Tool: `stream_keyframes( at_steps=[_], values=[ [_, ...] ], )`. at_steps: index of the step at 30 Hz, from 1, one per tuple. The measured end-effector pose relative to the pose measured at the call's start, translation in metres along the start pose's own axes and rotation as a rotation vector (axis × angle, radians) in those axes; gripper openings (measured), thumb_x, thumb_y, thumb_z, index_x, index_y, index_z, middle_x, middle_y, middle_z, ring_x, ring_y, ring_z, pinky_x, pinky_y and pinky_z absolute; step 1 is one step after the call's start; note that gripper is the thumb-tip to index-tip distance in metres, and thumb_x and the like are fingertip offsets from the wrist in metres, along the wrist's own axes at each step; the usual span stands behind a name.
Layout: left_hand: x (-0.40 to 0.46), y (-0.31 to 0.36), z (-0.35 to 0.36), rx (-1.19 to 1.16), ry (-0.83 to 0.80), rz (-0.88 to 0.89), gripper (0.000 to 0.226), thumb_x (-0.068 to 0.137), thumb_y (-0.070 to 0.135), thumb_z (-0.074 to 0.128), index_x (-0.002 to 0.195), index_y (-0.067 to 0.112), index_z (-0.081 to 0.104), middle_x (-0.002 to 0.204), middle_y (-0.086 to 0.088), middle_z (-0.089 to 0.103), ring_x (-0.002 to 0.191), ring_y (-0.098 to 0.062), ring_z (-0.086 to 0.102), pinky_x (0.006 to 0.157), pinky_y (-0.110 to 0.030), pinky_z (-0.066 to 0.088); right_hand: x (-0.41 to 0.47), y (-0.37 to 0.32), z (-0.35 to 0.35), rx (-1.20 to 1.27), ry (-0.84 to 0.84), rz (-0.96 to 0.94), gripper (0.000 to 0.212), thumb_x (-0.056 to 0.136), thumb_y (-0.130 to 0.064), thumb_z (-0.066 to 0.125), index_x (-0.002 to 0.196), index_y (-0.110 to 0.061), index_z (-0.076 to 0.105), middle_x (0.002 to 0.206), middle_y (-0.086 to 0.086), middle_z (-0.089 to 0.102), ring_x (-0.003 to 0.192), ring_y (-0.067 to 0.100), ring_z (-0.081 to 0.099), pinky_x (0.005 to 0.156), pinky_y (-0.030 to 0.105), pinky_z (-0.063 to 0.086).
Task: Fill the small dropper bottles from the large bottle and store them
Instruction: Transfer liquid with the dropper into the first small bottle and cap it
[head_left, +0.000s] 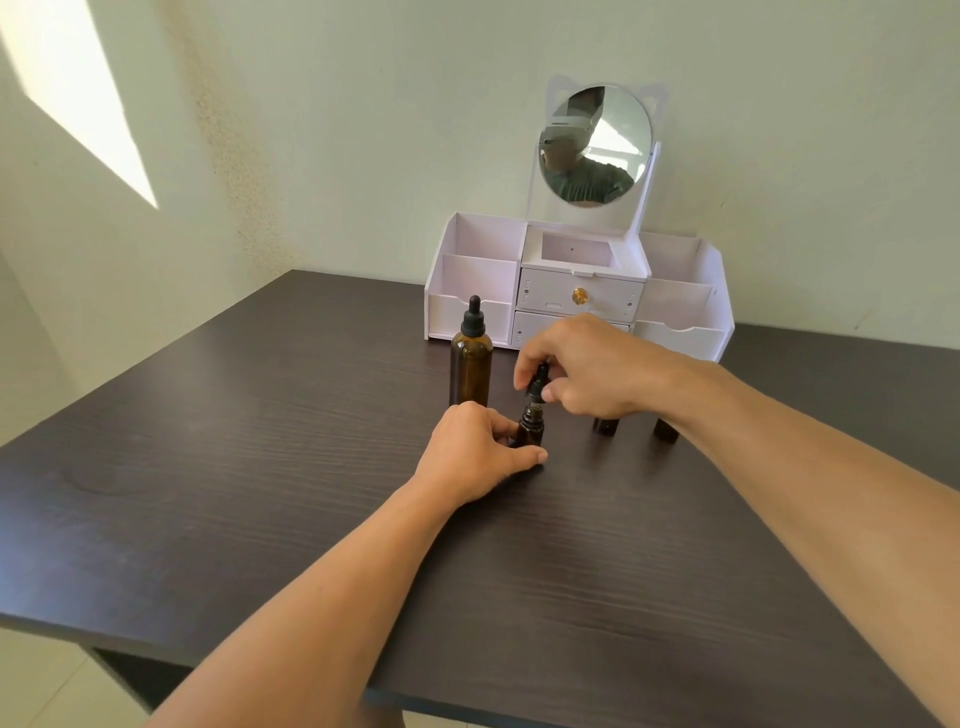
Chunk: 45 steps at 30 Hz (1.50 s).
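Both hands are occupied: a small amber dropper bottle (531, 430) is gripped by the left hand (475, 452), and its black dropper cap (538, 383) is pinched just above the open neck by the right hand (587, 366).

The small bottle is stood upright on the dark wood-grain table (260, 493). The tall, round amber large bottle (471, 361), capped, is placed just behind the left hand. Two more small bottles (605, 425) are half hidden under the right hand. A white compartmented organiser (576, 291) with a round mirror (595, 145) is set against the wall; bare tabletop is left toward the near edge.
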<state>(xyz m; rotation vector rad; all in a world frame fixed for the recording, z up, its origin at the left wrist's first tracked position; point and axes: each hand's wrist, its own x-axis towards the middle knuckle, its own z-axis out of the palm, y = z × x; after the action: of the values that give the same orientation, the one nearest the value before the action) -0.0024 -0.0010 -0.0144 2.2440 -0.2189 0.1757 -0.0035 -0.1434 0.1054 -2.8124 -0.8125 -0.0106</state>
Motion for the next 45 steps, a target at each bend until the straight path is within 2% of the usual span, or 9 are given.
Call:
stream_keyframes(
  at_steps=[5,10,20,24,32,36,39,42,45],
  values=[
    [-0.001,0.001,-0.001,-0.005,-0.01,-0.004,0.037,0.075,0.039,0.08,0.103,0.014,0.075,0.065,0.011,0.057,0.058,-0.005,0.052,0.054,-0.015,0.037,-0.003,0.001,-0.016,0.004,0.079,0.009,0.023,0.081,-0.01,0.066,0.098,-0.025,0.07,0.091,-0.009,0.064,0.078,0.004,0.054,0.074,0.023,0.043],
    [-0.002,0.002,-0.003,-0.001,-0.001,-0.007,0.039,0.074,0.039,0.08,0.102,0.012,0.076,0.064,0.01,0.056,0.058,-0.005,0.051,0.054,-0.015,0.036,-0.006,0.012,-0.016,0.06,0.246,0.108,0.017,0.077,-0.01,0.067,0.091,-0.019,0.072,0.092,-0.003,0.068,0.087,0.014,0.062,0.079,0.026,0.05],
    [-0.013,0.005,-0.008,0.062,0.026,0.02,0.017,0.076,0.038,0.079,0.078,0.023,0.071,0.061,0.004,0.059,0.056,-0.008,0.052,0.057,-0.026,0.049,-0.016,0.034,0.086,0.22,0.414,0.332,0.015,0.079,-0.019,0.072,0.094,-0.02,0.068,0.09,0.0,0.07,0.086,0.018,0.064,0.08,0.034,0.054],
    [-0.017,0.006,-0.011,0.078,0.046,0.011,0.02,0.078,0.037,0.078,0.087,0.019,0.073,0.06,0.007,0.058,0.055,-0.007,0.052,0.053,-0.02,0.043,-0.018,0.031,0.101,0.252,0.493,0.317,0.019,0.081,-0.02,0.073,0.099,-0.017,0.068,0.09,0.001,0.07,0.081,0.015,0.064,0.078,0.033,0.055],
    [-0.02,0.006,-0.014,0.03,0.052,0.003,0.025,0.074,0.039,0.081,0.084,0.018,0.071,0.059,0.005,0.056,0.055,-0.006,0.049,0.054,-0.02,0.043,-0.022,0.031,0.107,0.261,0.53,0.308,0.026,0.08,-0.021,0.073,0.105,-0.014,0.066,0.097,0.001,0.068,0.089,0.014,0.062,0.082,0.034,0.055],
    [-0.021,0.007,-0.017,-0.008,0.023,0.012,0.028,0.074,0.035,0.081,0.096,0.021,0.07,0.063,0.003,0.058,0.057,-0.008,0.051,0.055,-0.022,0.046,-0.023,0.033,0.11,0.278,0.543,0.303,0.029,0.079,-0.021,0.074,0.106,-0.015,0.065,0.099,0.001,0.068,0.09,0.013,0.062,0.083,0.035,0.055],
    [-0.021,0.008,-0.019,-0.066,0.017,-0.02,0.023,0.08,0.022,0.072,0.102,0.017,0.07,0.074,-0.002,0.064,0.069,-0.012,0.059,0.067,-0.026,0.052,-0.024,0.033,0.111,0.287,0.544,0.305,0.032,0.078,-0.021,0.075,0.108,-0.016,0.064,0.101,0.0,0.068,0.091,0.012,0.062,0.085,0.036,0.054],
    [-0.02,0.007,-0.022,-0.155,0.023,-0.07,0.026,0.084,0.012,0.059,0.107,0.013,0.071,0.092,-0.003,0.069,0.083,-0.011,0.061,0.07,-0.019,0.048,-0.025,0.033,0.111,0.304,0.534,0.303,0.039,0.077,-0.02,0.075,0.114,-0.017,0.063,0.109,0.0,0.066,0.095,0.011,0.06,0.088,0.034,0.054],
    [-0.02,0.008,-0.024,-0.223,0.075,-0.107,0.025,0.086,0.005,0.051,0.098,0.011,0.072,0.09,-0.003,0.066,0.078,-0.004,0.054,0.067,-0.016,0.043,-0.025,0.032,0.11,0.315,0.526,0.297,0.041,0.077,-0.018,0.075,0.116,-0.017,0.062,0.111,0.0,0.065,0.096,0.01,0.059,0.088,0.033,0.054]
  ],
)
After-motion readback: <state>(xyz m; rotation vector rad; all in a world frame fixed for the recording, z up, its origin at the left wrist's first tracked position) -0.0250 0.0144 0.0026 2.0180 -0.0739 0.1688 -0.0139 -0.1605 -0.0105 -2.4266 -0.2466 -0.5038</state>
